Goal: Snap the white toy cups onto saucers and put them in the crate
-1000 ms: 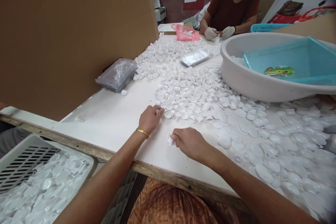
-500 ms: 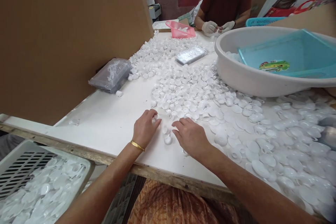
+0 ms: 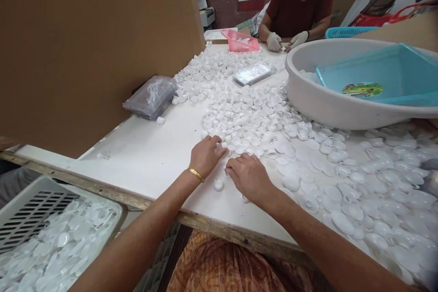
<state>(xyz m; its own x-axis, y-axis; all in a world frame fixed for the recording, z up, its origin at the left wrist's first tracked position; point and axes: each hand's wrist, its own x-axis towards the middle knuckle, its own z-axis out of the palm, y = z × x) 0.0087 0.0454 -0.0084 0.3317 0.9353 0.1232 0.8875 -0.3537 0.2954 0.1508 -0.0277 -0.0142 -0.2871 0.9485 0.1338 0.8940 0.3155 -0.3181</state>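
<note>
Left hand (image 3: 208, 157): at near edge of the heap of white cups (image 3: 249, 118), thumb and forefinger slightly parted, white showing in the gap; cannot tell whether a cup is gripped.
Right hand (image 3: 251, 178): just beside it, fingers curled inward, thumb close to forefinger; fingertip contents too small to tell.
Loose cup (image 3: 218, 185): on the tabletop (image 3: 137, 164), below the gap between hands, apart from the heap.

Edges: worn front edge (image 3: 219, 226) crosses under both forearms. Cardboard panel (image 3: 96, 54) rises high at left, with a grey wrapped packet (image 3: 150, 98) beside it.

Room: widest on the left hand's outer side, where white surface runs toward packet and panel. Ahead, heap begins at the fingers. On the right, flat white pieces (image 3: 342, 219) lie close along the forearm; beyond them, the rim of a large tub (image 3: 338, 112) holding a blue tray (image 3: 383, 73).

Lower left: basket (image 3: 120, 214) of white pieces, below the front edge. Far end: pink scoop (image 3: 242, 45), then co-worker's gloved hands (image 3: 273, 42), well apart from the near pair
</note>
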